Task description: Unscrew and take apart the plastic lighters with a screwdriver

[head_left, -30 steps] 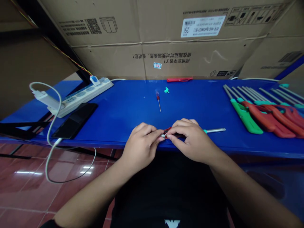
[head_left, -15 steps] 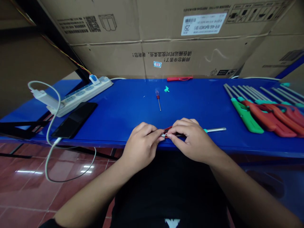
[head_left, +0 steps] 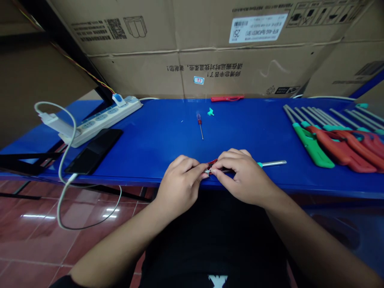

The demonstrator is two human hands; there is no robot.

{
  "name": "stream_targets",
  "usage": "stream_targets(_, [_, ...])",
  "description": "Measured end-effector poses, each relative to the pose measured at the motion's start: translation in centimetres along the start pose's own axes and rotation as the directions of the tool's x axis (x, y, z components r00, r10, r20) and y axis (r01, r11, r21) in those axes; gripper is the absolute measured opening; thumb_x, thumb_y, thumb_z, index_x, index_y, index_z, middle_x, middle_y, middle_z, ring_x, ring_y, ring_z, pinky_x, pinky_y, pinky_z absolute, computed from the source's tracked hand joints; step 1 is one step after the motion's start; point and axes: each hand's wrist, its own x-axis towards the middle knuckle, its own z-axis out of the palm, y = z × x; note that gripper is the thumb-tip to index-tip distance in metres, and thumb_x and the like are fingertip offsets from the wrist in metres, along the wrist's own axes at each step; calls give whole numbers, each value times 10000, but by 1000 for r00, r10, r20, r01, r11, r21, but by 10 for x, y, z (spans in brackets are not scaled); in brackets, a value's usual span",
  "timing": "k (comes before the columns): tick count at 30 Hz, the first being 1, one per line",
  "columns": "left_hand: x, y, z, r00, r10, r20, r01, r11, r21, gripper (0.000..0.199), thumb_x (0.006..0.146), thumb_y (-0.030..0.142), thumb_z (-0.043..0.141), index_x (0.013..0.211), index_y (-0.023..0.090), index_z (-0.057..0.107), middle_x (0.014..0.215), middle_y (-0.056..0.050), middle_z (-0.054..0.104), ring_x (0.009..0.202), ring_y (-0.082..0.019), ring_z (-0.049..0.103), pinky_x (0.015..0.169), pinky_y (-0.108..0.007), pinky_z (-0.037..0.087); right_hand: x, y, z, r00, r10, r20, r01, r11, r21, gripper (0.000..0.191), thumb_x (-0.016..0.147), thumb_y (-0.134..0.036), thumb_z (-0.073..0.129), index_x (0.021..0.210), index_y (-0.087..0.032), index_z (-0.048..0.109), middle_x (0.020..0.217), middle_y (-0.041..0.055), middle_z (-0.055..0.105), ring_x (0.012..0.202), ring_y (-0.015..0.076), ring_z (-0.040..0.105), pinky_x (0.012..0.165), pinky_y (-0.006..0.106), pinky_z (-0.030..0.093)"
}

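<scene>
At the table's front edge my left hand (head_left: 181, 182) and my right hand (head_left: 241, 174) are closed on one opened red gas lighter (head_left: 213, 162). Its metal tube (head_left: 273, 163) with a teal collar sticks out to the right from under my right hand. Between my fingertips shows a small whitish part (head_left: 207, 171), too small to name. Most of the lighter's inside is hidden by my fingers. Beyond my hands lie a small screwdriver (head_left: 200, 125), tip toward me, and a teal plastic piece (head_left: 211, 112). A red lighter shell half (head_left: 227, 99) rests at the back.
Several lighters with red handles (head_left: 339, 146) and a green one (head_left: 313, 146) lie in a row at the right. On the left are a power strip (head_left: 105, 120), a black phone (head_left: 94, 152) and a white cable (head_left: 61, 164). A cardboard sheet (head_left: 150, 76) stands behind the blue table (head_left: 156, 132).
Both hands hold nearly the same pose on the lighter. The view has shifted very slightly; nothing else has visibly moved.
</scene>
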Motion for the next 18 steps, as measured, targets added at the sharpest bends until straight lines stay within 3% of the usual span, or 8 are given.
stream_targets(7, [-2,-1,1,1000,-13,2,13,1000,-12,204,967,182,572,1116,132,702,933,-91,699,833,-196,575,760,-375,516,2,-1,1,1000,14,1,-14,1000,-10,164,928,-231,608,797,-236,707,811,0,701,808,171,577,814,372,351])
stream_targets(13, [2,-3,-11,992,-53,116,54,998,-9,237,977,234,564,1146,154,709,987,-91,687,900,-211,569,814,-397,503,2,-3,-12,999,18,28,-16,997,-74,97,901,-290,663,903,-264,756,900,-1,750,884,187,633,849,383,399])
stream_targets(15, [4,-6,-16,988,-77,136,76,997,18,245,979,258,561,1156,180,712,994,-88,681,914,-220,569,817,-409,499,12,1,-25,999,-7,46,15,985,-175,153,911,-339,644,958,-253,761,947,21,760,908,216,651,860,411,420])
stream_targets(18, [7,-13,-22,983,-98,157,95,995,27,244,979,287,564,1152,210,716,1017,-83,673,929,-223,572,824,-413,499,50,21,-46,996,1,94,36,922,-386,250,939,-326,555,1031,-220,762,1065,76,755,982,285,660,868,463,457])
